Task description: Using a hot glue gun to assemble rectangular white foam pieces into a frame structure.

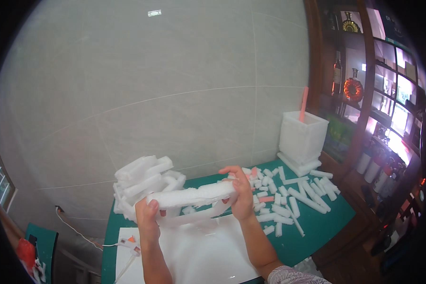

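From the head camera, a long white foam strip [194, 195], rough and crumbly along its edges, is held level above the green table [317, 236]. The left hand [147, 214] is closed around its left end and the right hand [241, 194] grips its right end. A thinner white foam piece hangs just beneath it. Behind the left hand sits a heap of white foam blocks [142, 182]; short white foam sticks [288, 199] lie scattered to the right, near a square white foam box [302, 137].
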